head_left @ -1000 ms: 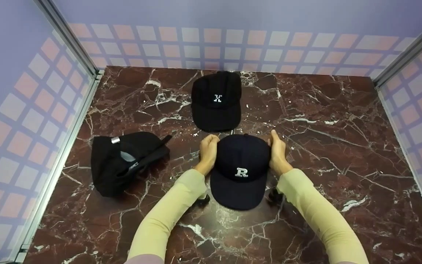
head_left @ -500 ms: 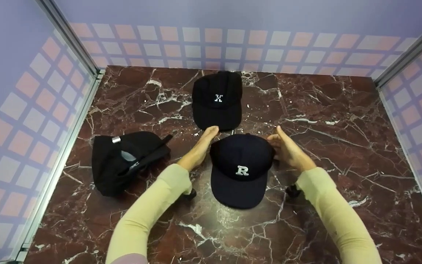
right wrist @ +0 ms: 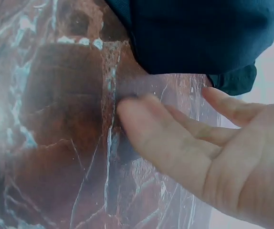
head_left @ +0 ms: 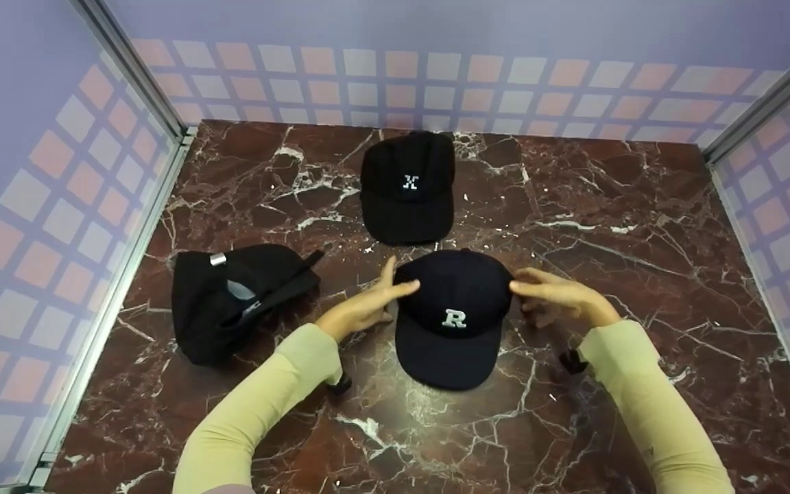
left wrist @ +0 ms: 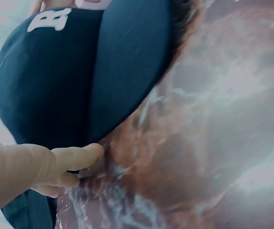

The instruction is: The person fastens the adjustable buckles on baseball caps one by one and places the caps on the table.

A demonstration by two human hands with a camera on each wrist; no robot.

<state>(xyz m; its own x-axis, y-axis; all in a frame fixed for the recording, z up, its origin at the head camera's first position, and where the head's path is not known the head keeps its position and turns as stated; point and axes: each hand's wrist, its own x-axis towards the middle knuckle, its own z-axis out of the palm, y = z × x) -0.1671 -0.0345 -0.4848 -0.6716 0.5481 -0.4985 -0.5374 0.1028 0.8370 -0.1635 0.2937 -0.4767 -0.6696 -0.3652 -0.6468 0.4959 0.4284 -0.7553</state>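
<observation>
A dark navy baseball cap [head_left: 451, 319] with a white letter R sits upright on the marble-patterned surface, brim toward me. My left hand [head_left: 366, 307] is at its left side, the thumb over the crown's edge and the other fingers spread beside it. In the left wrist view, fingers [left wrist: 79, 156] lie along the cap's edge near the brim; whether they touch it is unclear. On the other side, my right hand [head_left: 559, 295] has its thumb by the crown. The right wrist view shows loosely bent fingers [right wrist: 168, 138] with a gap below the cap [right wrist: 204, 33].
Behind the R cap rests a black cap [head_left: 409, 216] with a white X-like mark. To the left, another black cap [head_left: 230, 302] lies with its strap and silver tag showing. Patterned panels [head_left: 436, 82] enclose the back and sides of the surface [head_left: 628, 261].
Both hands have eased outward from the cap's sides and turned, thumbs now pointing at the crown. The crown has spread wider. The other caps have stayed put.
</observation>
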